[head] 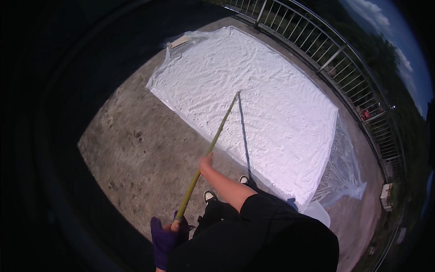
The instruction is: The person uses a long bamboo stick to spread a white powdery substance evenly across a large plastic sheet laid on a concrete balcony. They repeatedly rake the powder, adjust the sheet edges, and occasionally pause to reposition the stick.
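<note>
A long green bamboo pole point(217, 136) slants away from me, with both my hands around it. My left hand point(166, 231), in a purple covering with some bare finger showing, grips the pole's near end. Farther along, my bare right hand point(205, 164) is closed around the shaft. The pole's far tip meets a broad, thin layer of white powdery or crumbly material point(278, 112), its surface marked with ridges and furrows. Beneath this layer lies a clear plastic sheet point(343, 170), its loose edges showing around the sides. The pole casts a dark shadow across the white layer.
My shoes point(209, 196) stand on concrete floor point(136, 146) beside the sheet's near edge. A metal railing point(326, 63) curves along the far and right sides. A small pale board point(179, 41) lies on the sheet's far-left corner. Whitish translucent plastic point(317, 212) is at my right.
</note>
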### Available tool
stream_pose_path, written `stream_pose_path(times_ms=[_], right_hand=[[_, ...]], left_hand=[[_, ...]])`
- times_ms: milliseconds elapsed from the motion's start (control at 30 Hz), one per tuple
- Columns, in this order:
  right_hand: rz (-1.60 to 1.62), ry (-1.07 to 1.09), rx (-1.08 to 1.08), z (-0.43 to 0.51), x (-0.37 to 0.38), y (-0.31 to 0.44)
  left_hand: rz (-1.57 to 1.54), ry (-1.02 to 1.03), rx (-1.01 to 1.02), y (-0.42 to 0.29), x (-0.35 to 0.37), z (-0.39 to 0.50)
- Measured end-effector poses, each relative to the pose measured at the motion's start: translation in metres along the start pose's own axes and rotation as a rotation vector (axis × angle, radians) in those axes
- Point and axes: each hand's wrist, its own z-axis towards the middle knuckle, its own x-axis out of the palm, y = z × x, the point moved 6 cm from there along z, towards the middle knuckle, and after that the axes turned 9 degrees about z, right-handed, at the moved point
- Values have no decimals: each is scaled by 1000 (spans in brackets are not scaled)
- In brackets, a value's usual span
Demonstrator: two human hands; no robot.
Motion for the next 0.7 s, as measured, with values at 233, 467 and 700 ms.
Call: stream_pose_path(times_ms=[233,467,700], right_hand=[[180,277,112,-75,47,1],[48,176,299,-105,-1,-40],[392,99,432,-114,-52,-64]], left_hand=[[-267,69,-423,41,-10,-41],[-480,79,-532,54,-37,-78],[114,105,-203,48,-73,-63]])
